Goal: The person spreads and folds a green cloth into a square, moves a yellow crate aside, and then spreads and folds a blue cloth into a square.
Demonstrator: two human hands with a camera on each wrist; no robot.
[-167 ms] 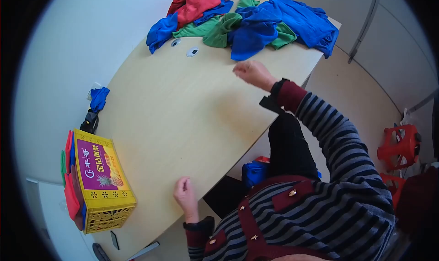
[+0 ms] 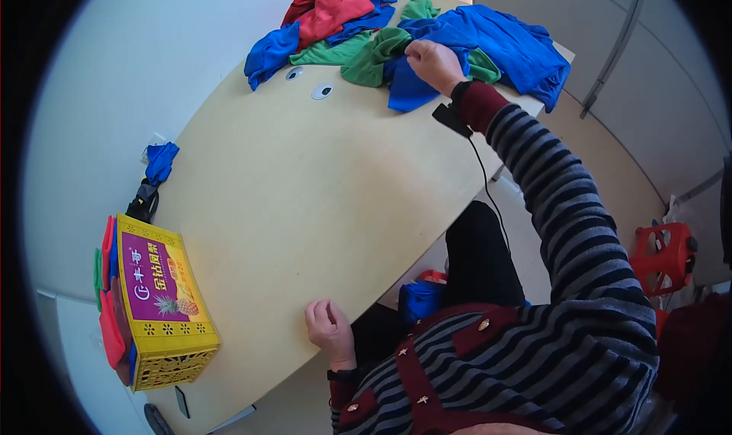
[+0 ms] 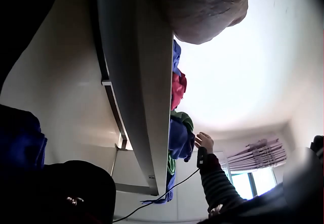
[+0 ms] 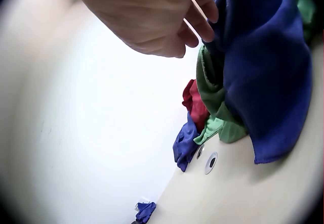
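Observation:
My right hand (image 2: 438, 67) reaches over the cloth pile at the far end of the table. Its loosely bent fingers (image 4: 202, 27) come right up to a dark blue cloth (image 4: 266, 77), and nothing shows in its grasp. Beside that cloth lies a green cloth (image 2: 375, 58), with a larger heap of blue cloth (image 2: 518, 50) to the right. Down at the near table edge, my left hand (image 2: 331, 330) rests loosely curled and holds nothing.
Red cloth (image 2: 335, 16) and more blue cloth (image 2: 271, 56) lie at the back left. Two oval grommets (image 2: 322, 91) sit in the tabletop (image 2: 305, 183). A yellow crate (image 2: 171, 366) with cloths over its far side stands at left. A cable (image 2: 488, 177) trails from the right wrist.
My right hand has moved forward from bare tabletop to over the blue cloth. My left hand has shifted slightly right in the head view.

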